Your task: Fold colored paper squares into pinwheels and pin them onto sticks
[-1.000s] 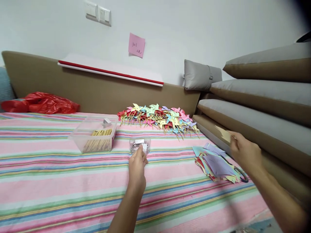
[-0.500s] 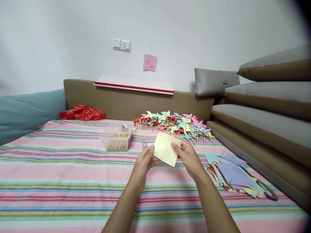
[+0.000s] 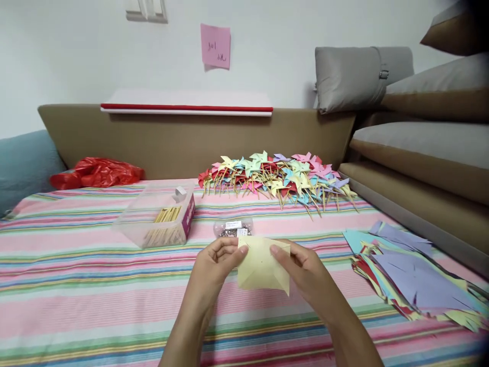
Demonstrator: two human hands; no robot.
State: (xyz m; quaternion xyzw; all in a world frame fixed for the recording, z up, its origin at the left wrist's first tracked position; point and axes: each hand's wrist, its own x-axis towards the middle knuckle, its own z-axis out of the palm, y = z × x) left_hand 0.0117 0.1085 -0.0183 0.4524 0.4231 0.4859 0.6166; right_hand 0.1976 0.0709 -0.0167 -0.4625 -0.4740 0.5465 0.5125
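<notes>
A pale yellow paper square with slits running in from its corners is held up between both hands. My left hand pinches its upper left edge, thumb in front and fingers curled behind. My right hand grips the upper right edge the same way. Small dots show on the paper, one near its middle. Just behind the hands lies a clear bag of small metal fasteners with a white label, partly covered by the paper.
Many finished paper pinwheels on sticks lie at the back. A clear plastic box of sticks stands left. Cut coloured paper is stacked right, beside stacked cushions. A red plastic bag lies far left on the striped cloth.
The paper has turned from a tilted diamond to nearly level edges, and both hands have shifted their grip to its upper sides. The view has moved closer and downward, revealing the fastener bag.
</notes>
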